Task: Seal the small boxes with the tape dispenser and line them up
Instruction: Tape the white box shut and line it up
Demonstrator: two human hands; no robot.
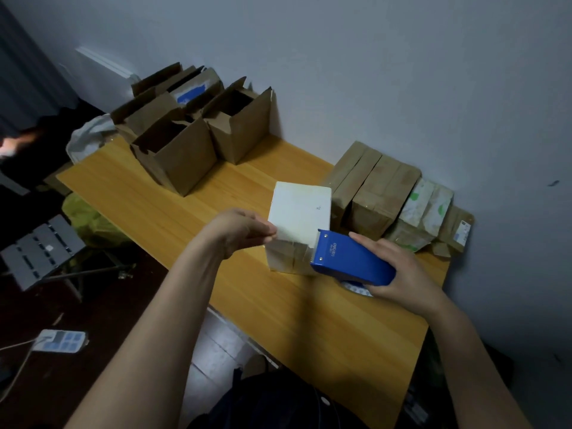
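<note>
White box point(299, 212) at middle of worktop point(173, 193), left hand point(243, 230) fingers pinching its near-left edge; right hand point(399, 270) wraps tape dispenser point(353, 261) at near face. Risk: box could slide under the pull, tape landing crooked

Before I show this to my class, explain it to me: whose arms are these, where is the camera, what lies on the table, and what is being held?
No machine here: a person wears a camera on the head, so you look down at their two hands. The left hand holds a corner of the white box on the wooden table. The right hand grips a blue tape dispenser, its front against that box. At far left stand open brown boxes; closed boxes are lined up along the wall at right.
</note>
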